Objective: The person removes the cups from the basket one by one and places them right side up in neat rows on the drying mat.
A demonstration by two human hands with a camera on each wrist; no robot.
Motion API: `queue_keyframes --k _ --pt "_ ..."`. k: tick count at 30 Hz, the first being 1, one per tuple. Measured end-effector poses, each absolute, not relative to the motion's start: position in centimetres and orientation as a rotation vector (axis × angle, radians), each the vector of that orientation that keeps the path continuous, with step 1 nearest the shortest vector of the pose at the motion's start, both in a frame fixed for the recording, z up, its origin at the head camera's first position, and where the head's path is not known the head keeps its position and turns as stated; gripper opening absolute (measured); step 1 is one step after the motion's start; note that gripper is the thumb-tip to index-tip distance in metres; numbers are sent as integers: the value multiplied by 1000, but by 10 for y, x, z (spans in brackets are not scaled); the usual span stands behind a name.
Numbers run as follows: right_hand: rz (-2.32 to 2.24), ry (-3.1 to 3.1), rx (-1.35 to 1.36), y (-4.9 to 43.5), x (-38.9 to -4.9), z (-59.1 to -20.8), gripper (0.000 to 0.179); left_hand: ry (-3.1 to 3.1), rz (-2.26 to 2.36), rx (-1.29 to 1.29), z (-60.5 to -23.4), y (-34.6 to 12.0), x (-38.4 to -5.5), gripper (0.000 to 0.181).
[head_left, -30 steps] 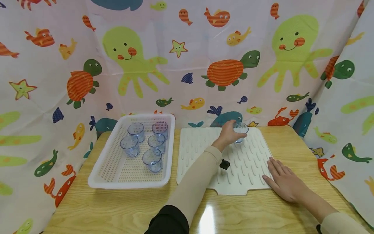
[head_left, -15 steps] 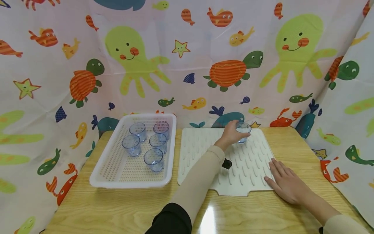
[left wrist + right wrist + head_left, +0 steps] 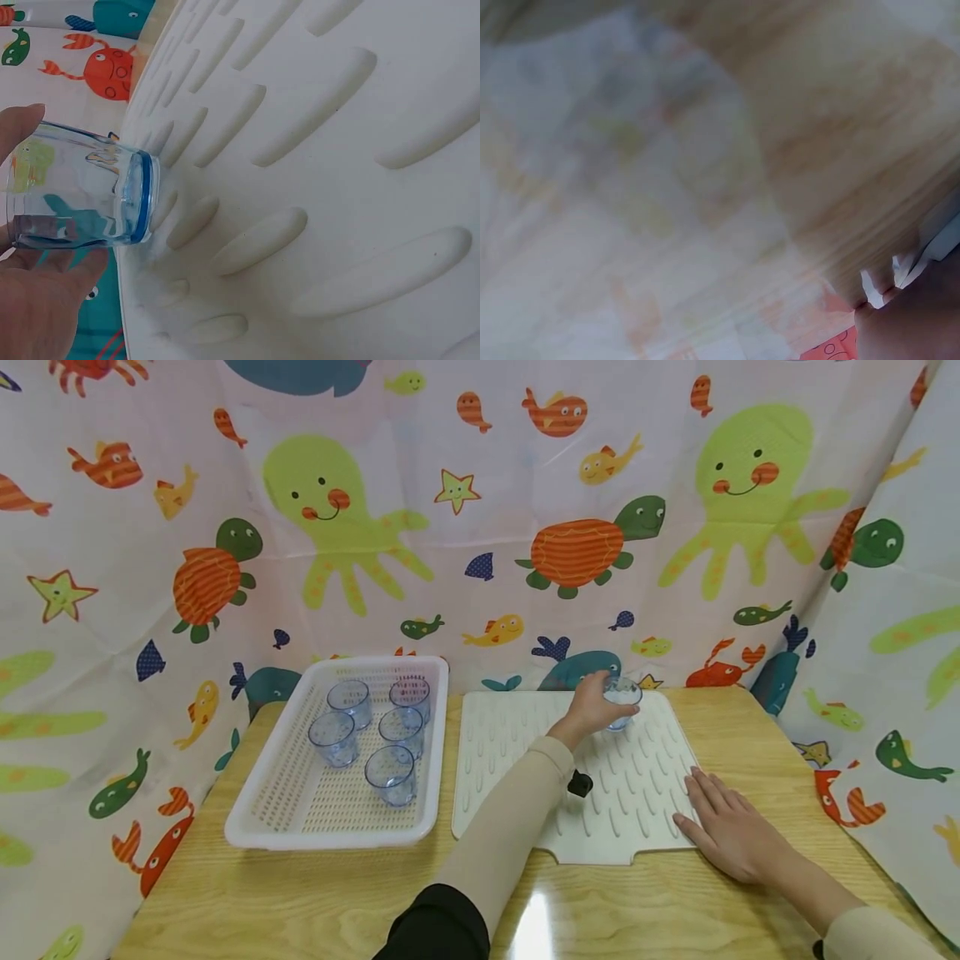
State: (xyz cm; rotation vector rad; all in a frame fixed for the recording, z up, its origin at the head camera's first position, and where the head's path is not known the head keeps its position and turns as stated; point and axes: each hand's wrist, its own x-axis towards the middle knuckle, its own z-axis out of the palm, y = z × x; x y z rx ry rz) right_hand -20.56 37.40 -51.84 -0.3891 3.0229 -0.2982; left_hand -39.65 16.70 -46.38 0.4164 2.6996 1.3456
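My left hand [image 3: 588, 710] grips a clear bluish drinking glass [image 3: 622, 700] at the far right part of the white ridged mat [image 3: 517, 735]. In the left wrist view the thumb lies on one side of the glass [image 3: 79, 187] and the fingers of the left hand [image 3: 45, 304] on the other. Its thick base is at the mat's surface; whether it touches cannot be told. My right hand [image 3: 731, 828] lies flat on the table, fingertips at the mat's right edge. Only a dark part of the right hand [image 3: 911, 319] shows in the blurred right wrist view.
A white perforated basket [image 3: 322, 837] stands left of the mat with several similar glasses [image 3: 391, 774] inside, rims up. The wooden table [image 3: 360, 902] meets a sea-animal curtain [image 3: 487, 527] at the back and sides. The left forearm crosses the mat's front left part.
The head view shifts slightly. Both hands and the glass stay in nearly the same place on the mat and table.
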Motion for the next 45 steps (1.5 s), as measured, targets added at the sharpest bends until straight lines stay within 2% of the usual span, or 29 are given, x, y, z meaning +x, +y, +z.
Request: queue_keyframes --k 6,17,45 --pt "-290 3034 -392 371 -204 -519 84 2695 1350 412 -467 165 -397 81" --pt "-290 3021 -386 368 -203 -518 85 2659 1359 471 -469 157 -395 92" --pt "-259 3018 -416 370 -204 -515 84 2596 1089 691 -430 110 -378 106"
